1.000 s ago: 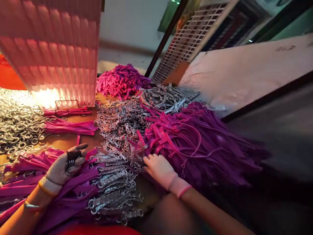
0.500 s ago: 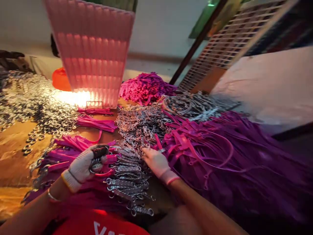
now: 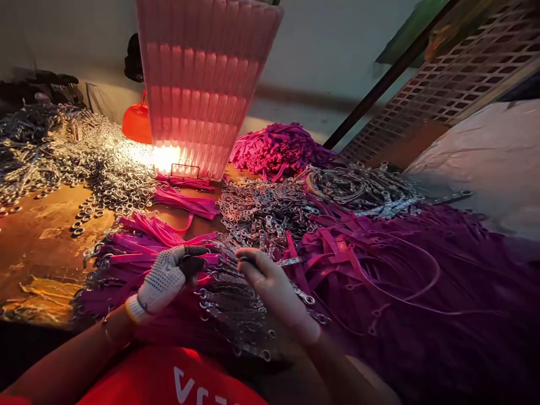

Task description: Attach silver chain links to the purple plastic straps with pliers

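My left hand (image 3: 171, 275), in a white dotted work glove with dark-covered fingertips, is closed over a row of magenta straps (image 3: 139, 239). What its fingers pinch is hidden. Opposite it, my right hand (image 3: 274, 287) has thumb and forefinger drawn together, the tips apart from my left fingers. I cannot make out whether anything thin is between them. Beneath and between both hands lie silver braided straps (image 3: 236, 292) with ring ends, side by side. More ring-ended silver pieces (image 3: 265, 208) are heaped just beyond.
A large magenta strap pile (image 3: 392, 270) spreads at right, another heap (image 3: 278, 149) at the back. Metal rings (image 3: 113, 180) cover the left table (image 3: 37, 236). A red lamp (image 3: 137, 124) glows behind a translucent ribbed panel (image 3: 206, 84). Yellow strips (image 3: 42, 298) lie at lower left.
My right hand has lifted off the silver heap and come toward my left hand. My left fingers now reach farther forward; rings seen in them before are hidden. The view has shifted left.
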Motion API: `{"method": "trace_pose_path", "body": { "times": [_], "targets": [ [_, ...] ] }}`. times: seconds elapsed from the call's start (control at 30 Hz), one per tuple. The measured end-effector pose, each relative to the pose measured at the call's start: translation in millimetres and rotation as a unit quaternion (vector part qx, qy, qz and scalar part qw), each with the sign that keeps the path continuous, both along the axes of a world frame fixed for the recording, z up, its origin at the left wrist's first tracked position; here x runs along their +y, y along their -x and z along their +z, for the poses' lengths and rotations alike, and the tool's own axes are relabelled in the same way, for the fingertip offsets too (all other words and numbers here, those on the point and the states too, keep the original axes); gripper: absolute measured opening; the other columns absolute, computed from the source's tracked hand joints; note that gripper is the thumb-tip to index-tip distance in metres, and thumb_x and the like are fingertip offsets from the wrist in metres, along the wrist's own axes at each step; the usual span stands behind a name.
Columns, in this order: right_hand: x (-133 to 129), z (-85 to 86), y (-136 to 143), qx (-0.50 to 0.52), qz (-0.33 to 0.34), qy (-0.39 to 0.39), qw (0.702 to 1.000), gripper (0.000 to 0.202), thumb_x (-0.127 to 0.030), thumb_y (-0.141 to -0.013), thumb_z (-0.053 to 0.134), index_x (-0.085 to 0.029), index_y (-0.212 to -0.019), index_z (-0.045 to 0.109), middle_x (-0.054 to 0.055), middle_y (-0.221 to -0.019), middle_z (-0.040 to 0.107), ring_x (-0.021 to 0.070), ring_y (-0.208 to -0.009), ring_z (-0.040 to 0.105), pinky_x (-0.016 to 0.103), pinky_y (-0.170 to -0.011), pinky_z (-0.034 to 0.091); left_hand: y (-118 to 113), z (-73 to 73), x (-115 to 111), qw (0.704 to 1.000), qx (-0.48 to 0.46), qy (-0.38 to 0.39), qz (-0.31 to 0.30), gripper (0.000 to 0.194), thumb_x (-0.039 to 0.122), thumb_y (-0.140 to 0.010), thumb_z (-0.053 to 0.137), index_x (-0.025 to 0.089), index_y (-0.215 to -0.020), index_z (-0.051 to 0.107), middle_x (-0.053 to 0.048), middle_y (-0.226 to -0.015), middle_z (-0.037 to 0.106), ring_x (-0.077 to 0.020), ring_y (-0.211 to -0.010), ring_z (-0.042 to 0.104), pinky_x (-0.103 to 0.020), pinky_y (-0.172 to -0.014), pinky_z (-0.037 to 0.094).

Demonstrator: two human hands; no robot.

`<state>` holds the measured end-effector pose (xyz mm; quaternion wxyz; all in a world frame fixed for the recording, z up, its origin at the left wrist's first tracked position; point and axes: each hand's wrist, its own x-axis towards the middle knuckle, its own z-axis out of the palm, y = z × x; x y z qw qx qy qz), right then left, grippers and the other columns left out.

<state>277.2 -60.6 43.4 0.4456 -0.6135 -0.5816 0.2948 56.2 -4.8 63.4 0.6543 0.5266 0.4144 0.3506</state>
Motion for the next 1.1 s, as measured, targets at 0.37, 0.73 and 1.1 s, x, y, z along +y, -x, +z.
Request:
{"method": "trace_pose_path", "body": {
  "times": [0.37,0.73,1.1],
  "targets": [
    [-3,17.5,50,-0.095,0.146,-0.118,0.978,0.038,-0.022,-0.093,0.050,-0.028,-0.131,0.054,0.006,-0.132,0.061,0.0218,-0.121,0.056,0.039,-0.104,0.046,4,-12.1,-8,0.976,-0.129,0.166,-0.057,0.031,0.042,-0.078,0.074,0.018,-0.084,0.056,0.005,-0.056,0.053,-0.0053,-0.040,0.039,-0.016,-0.036,0.023],
    [5,5.7,66,-0.271,0.061,-0.058,0.959,0.022,-0.023,-0.097,0.042,-0.018,-0.098,0.064,0.008,-0.090,0.069,0.0195,-0.081,0.064,0.029,-0.073,0.046,1,-29.6,-4,0.990,-0.060,0.116,-0.048,0.031,0.046,-0.081,0.069,0.019,-0.079,0.054,0.005,-0.053,0.053,-0.0083,-0.043,0.046,-0.019,-0.042,0.033],
    [22,20.8,62,-0.354,0.030,-0.064,0.933,0.026,-0.032,-0.099,0.044,-0.019,-0.092,0.066,0.007,-0.082,0.069,0.0179,-0.070,0.062,0.027,-0.062,0.036,-2,-6.4,32,0.968,-0.109,0.208,-0.088,0.020,0.034,-0.079,0.066,0.020,-0.082,0.052,0.007,-0.053,0.047,-0.0056,-0.038,0.039,-0.014,-0.037,0.028]
  ]
}}
